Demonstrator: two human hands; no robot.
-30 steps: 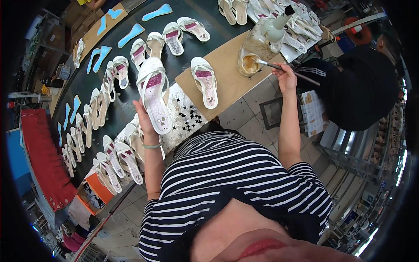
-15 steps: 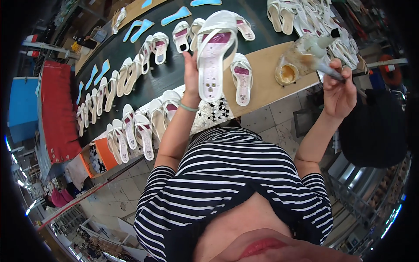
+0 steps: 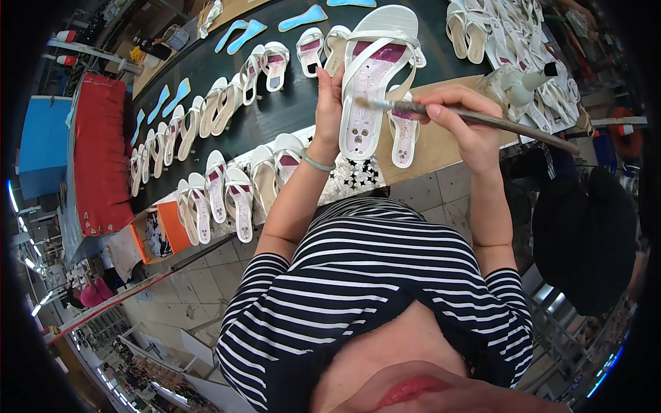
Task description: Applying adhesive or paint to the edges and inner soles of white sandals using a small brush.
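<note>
My left hand (image 3: 329, 113) grips a white strappy sandal (image 3: 366, 134) by its side and holds it up, with the inside of the sole facing me. The sandal's footbed is pale pinkish with a purple patch under the straps and small dark spots near the heel. In my right hand (image 3: 475, 127) is a long-handled brush (image 3: 509, 125), its bristles against or just over the footbed. Behind the held sandal, another white sandal (image 3: 403, 146) lies on the brown board, partly covered by my right hand and the brush.
Rows of white sandals (image 3: 219, 96) stand on the dark green table (image 3: 206, 141), with blue insoles (image 3: 303, 18) along its far side. A pale bottle with a black tip (image 3: 520, 86) stands at the right near a pile of sandals. An orange box (image 3: 172, 227) sits at the lower left.
My right hand has swung left from beside the glue pot, bringing the brush to the footbed of the held sandal. The whole view has shifted slightly, while my left hand keeps its hold.
</note>
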